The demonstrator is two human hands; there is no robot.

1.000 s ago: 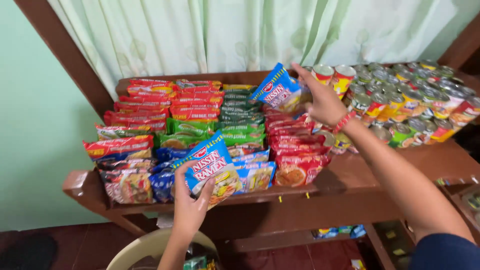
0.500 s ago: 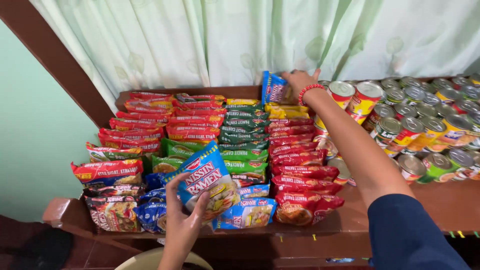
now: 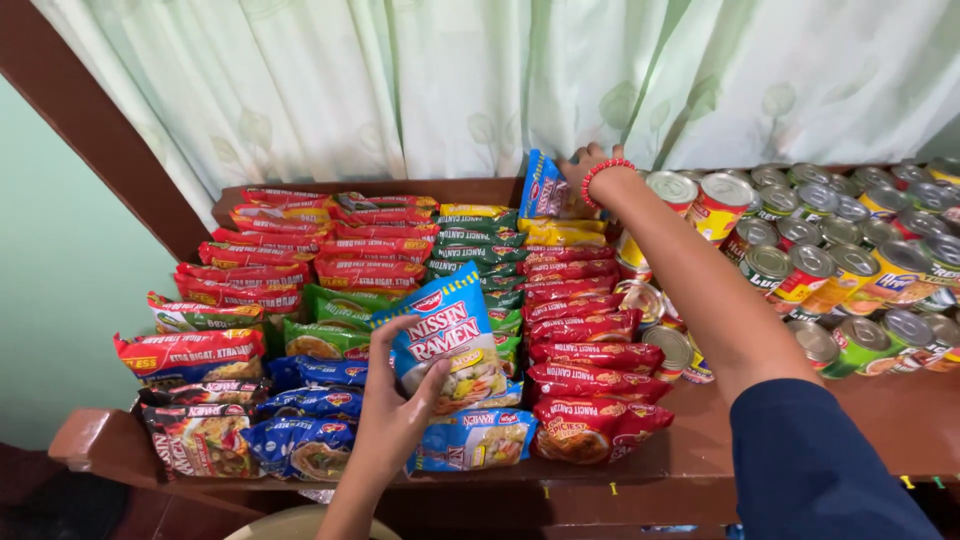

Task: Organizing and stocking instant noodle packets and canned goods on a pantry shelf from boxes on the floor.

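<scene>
The flat plastic noodle packet [image 3: 450, 340] under the left hand [image 3: 392, 415] is light blue with a red patch and white lettering. The upright plastic packet [image 3: 543, 188] at the far edge, by the right hand [image 3: 590, 170], is the same blue. A red beaded bracelet [image 3: 603, 172] rings that wrist; the cloth sleeve [image 3: 820, 460] is navy. Rows of red packets [image 3: 590, 330] lie right of green ones [image 3: 480, 240]. The round tin cans [image 3: 820, 260] on the right show red, yellow and green labels. The far thin curtain [image 3: 450, 80] is pale green with a leaf print.
</scene>
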